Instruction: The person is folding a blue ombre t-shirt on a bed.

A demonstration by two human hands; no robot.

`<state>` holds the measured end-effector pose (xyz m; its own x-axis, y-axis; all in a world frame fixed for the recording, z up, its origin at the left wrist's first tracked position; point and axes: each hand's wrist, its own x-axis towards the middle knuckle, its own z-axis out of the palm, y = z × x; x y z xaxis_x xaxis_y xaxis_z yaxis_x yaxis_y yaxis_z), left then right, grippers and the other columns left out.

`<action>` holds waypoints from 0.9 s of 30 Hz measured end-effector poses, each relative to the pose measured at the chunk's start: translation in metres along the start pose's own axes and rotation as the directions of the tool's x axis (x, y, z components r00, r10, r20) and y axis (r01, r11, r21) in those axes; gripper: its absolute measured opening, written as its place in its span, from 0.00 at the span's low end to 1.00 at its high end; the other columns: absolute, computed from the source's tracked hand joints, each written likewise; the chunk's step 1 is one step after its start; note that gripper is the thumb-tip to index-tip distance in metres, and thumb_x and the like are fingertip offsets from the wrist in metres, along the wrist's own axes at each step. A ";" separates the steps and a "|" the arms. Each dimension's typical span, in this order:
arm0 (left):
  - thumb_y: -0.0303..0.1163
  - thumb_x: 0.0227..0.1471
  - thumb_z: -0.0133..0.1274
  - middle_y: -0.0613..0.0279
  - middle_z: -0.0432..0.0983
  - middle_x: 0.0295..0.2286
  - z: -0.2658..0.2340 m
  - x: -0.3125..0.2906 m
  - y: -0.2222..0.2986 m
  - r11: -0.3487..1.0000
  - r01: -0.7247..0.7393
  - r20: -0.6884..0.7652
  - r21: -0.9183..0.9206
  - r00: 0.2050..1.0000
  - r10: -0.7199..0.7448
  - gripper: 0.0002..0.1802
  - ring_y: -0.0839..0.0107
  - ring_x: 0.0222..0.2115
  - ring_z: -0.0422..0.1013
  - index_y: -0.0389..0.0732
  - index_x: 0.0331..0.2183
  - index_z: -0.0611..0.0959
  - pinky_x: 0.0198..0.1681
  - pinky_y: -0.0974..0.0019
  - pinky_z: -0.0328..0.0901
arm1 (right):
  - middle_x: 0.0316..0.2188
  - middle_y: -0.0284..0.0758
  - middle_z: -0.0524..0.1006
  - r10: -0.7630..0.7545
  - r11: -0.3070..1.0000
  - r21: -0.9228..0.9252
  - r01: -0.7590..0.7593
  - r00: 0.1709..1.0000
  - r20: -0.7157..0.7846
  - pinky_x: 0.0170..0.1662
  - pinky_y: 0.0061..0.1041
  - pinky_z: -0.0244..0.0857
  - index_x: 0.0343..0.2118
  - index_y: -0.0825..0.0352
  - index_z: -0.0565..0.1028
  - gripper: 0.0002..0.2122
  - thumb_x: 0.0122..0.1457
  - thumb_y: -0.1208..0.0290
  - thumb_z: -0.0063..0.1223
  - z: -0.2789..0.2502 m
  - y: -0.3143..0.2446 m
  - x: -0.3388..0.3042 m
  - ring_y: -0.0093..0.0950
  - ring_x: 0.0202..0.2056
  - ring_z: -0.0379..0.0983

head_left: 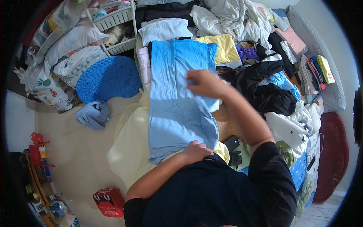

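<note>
By the left hand (195,152), the near edge of a blue cloth (177,102) is touched; beneath the blurred right hand (206,83), its right side is spread. Whether cloth is gripped by either hand's fingers cannot be told.

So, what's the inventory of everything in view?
ombre garment: 1, blue, centre
draped cloth: 1, pale yellow, left
folded cloth: 1, yellow, beyond garment
folded towel: 1, white, beyond garment
bedding: 1, white, top
garment heap: several, mostly black, right
clothes stack: 1, mixed, far right
textured mat: 1, blue, left
fabric bundle: 1, grey, left
rack: 1, white, upper left
bags: several, patterned white, far left
box: 1, red, lower left
devices: 2, black, lower centre
pad: 1, dark red, right
shelf: 1, brown, lower left
left hand: 1, bare, on garment
right hand: 1, blurred, over garment
</note>
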<state>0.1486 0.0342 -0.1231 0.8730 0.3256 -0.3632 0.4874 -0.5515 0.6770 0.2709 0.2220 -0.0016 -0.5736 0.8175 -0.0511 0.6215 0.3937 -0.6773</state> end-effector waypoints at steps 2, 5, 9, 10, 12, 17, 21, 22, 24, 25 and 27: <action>0.50 0.59 0.45 0.63 0.65 0.56 -0.002 -0.009 0.001 0.982 -0.058 -0.037 -0.180 0.998 0.052 0.25 0.59 0.57 0.59 0.47 0.52 0.73 0.61 0.51 0.46 | 0.32 0.45 0.77 -0.270 0.955 -0.098 0.279 0.958 0.099 0.39 0.43 0.67 0.38 0.66 0.74 0.13 0.47 0.71 0.53 0.064 -0.016 0.034 0.46 0.36 0.74; 0.42 0.59 0.47 0.58 0.70 0.52 -0.017 -0.034 0.010 0.855 -0.088 -0.138 -0.512 0.990 0.020 0.21 0.60 0.55 0.63 0.43 0.50 0.75 0.60 0.59 0.50 | 0.36 0.46 0.77 -0.389 0.921 0.065 0.384 0.900 0.197 0.45 0.40 0.66 0.42 0.66 0.75 0.15 0.48 0.72 0.54 0.140 -0.023 0.040 0.45 0.41 0.73; 0.37 0.58 0.49 0.55 0.74 0.46 -0.023 -0.078 0.008 0.659 -0.164 -0.315 -0.734 0.942 -0.116 0.18 0.63 0.51 0.66 0.39 0.48 0.77 0.56 0.64 0.56 | 0.36 0.45 0.76 -0.453 0.880 0.135 0.455 0.890 -0.045 0.45 0.38 0.67 0.41 0.68 0.75 0.15 0.49 0.72 0.56 0.110 -0.007 0.004 0.45 0.39 0.73; 0.35 0.57 0.50 0.55 0.75 0.45 -0.024 -0.089 0.004 0.607 -0.152 -0.369 -0.780 0.895 -0.251 0.17 0.66 0.49 0.67 0.39 0.47 0.78 0.55 0.64 0.58 | 0.36 0.44 0.77 -0.315 0.934 0.166 0.318 0.948 -0.043 0.43 0.37 0.68 0.40 0.69 0.75 0.15 0.49 0.70 0.57 0.098 0.005 -0.011 0.44 0.38 0.74; 0.32 0.54 0.54 0.57 0.76 0.43 -0.025 -0.100 -0.015 0.612 -0.080 -0.454 -0.787 0.747 -0.486 0.17 0.66 0.46 0.70 0.39 0.45 0.78 0.52 0.62 0.61 | 0.35 0.44 0.77 0.012 0.991 0.133 -0.014 1.000 0.014 0.41 0.36 0.68 0.38 0.69 0.75 0.16 0.49 0.65 0.59 0.073 0.026 -0.042 0.41 0.37 0.75; 0.30 0.43 0.59 0.55 0.75 0.40 -0.042 -0.082 -0.071 0.964 0.192 -0.833 -0.183 0.491 -0.256 0.20 0.60 0.43 0.70 0.40 0.43 0.78 0.48 0.58 0.63 | 0.31 0.47 0.77 0.529 0.848 -0.028 -0.530 0.840 0.119 0.39 0.34 0.68 0.39 0.72 0.74 0.27 0.47 0.50 0.60 0.073 0.036 -0.138 0.41 0.34 0.76; 0.28 0.38 0.61 0.60 0.75 0.35 -0.056 -0.052 -0.088 0.956 0.275 -0.825 0.101 0.560 -0.074 0.19 0.61 0.44 0.68 0.43 0.38 0.81 0.51 0.57 0.59 | 0.32 0.54 0.77 0.663 0.740 -0.035 -0.672 0.719 0.210 0.40 0.40 0.67 0.40 0.72 0.72 0.27 0.49 0.49 0.56 0.111 0.032 -0.178 0.47 0.37 0.75; 0.28 0.37 0.61 0.61 0.75 0.34 -0.057 -0.041 -0.094 0.939 0.282 -0.793 0.199 0.609 -0.015 0.17 0.63 0.43 0.68 0.44 0.36 0.81 0.51 0.57 0.58 | 0.31 0.53 0.76 0.659 0.743 -0.018 -0.669 0.726 0.199 0.40 0.40 0.67 0.38 0.72 0.73 0.24 0.49 0.52 0.56 0.123 0.036 -0.186 0.47 0.36 0.75; 0.27 0.36 0.60 0.63 0.74 0.32 -0.054 -0.037 -0.111 0.921 0.306 -0.754 0.242 0.657 -0.020 0.15 0.63 0.41 0.68 0.44 0.33 0.81 0.49 0.57 0.59 | 0.30 0.51 0.76 0.646 0.752 0.003 -0.659 0.738 0.193 0.39 0.40 0.67 0.37 0.71 0.73 0.22 0.49 0.55 0.56 0.133 0.034 -0.193 0.47 0.35 0.75; 0.26 0.34 0.60 0.64 0.73 0.30 -0.059 -0.038 -0.115 0.903 0.322 -0.711 0.285 0.702 -0.026 0.14 0.63 0.38 0.68 0.44 0.31 0.80 0.46 0.58 0.60 | 0.29 0.49 0.76 0.630 0.769 -0.017 -0.639 0.753 0.190 0.38 0.40 0.66 0.35 0.70 0.72 0.18 0.48 0.59 0.56 0.133 0.031 -0.196 0.46 0.34 0.74; 0.26 0.34 0.59 0.65 0.72 0.28 -0.068 -0.048 -0.122 0.913 0.308 -0.802 0.267 0.597 0.032 0.12 0.63 0.36 0.67 0.45 0.28 0.79 0.43 0.58 0.59 | 0.28 0.48 0.75 0.612 0.786 -0.033 -0.618 0.768 0.190 0.38 0.40 0.66 0.32 0.68 0.71 0.14 0.47 0.63 0.56 0.129 0.025 -0.198 0.46 0.33 0.74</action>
<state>0.0456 0.1382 -0.1442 0.5207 0.7921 0.3184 0.7196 -0.6080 0.3355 0.3314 0.0157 -0.1034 -0.1617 0.7884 -0.5935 0.8604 -0.1819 -0.4760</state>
